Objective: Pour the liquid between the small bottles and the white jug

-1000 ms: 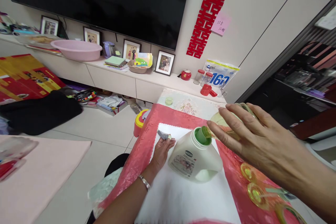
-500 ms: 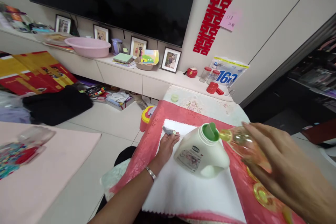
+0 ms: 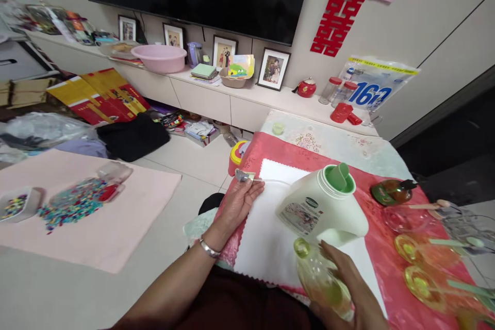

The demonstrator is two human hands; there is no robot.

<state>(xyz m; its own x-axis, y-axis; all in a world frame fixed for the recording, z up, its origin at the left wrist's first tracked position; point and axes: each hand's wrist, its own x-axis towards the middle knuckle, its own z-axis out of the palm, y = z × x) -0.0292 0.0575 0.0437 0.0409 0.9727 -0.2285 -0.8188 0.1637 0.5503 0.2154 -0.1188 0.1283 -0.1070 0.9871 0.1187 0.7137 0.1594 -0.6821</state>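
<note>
My left hand [image 3: 238,205] lies palm up at the left edge of the white mat [image 3: 257,263]. Its fingers hold a grey pump head [image 3: 243,175] whose thin pale tube reaches toward the jug. In my right hand [image 3: 353,289] is a clear yellowish bottle [image 3: 319,273], uncapped and tilted with its neck up and to the left. Some liquid seems to sit low inside it. Just beyond the bottle, a white detergent jug [image 3: 309,206] stands on the mat with its mouth open. A green spout [image 3: 340,178] shows inside that mouth.
To the right, on the red cloth [image 3: 394,278], are a dark pump bottle [image 3: 392,192] and yellow glass pieces [image 3: 421,283]. A small green cup [image 3: 278,128] stands at the far edge. Colourful beads [image 3: 75,201] lie on a pink table at left.
My right hand has brought the bottle from the jug's mouth down in front of the jug, nearer me. My left hand still holds the pump head, now turned more palm up. The view has shifted.
</note>
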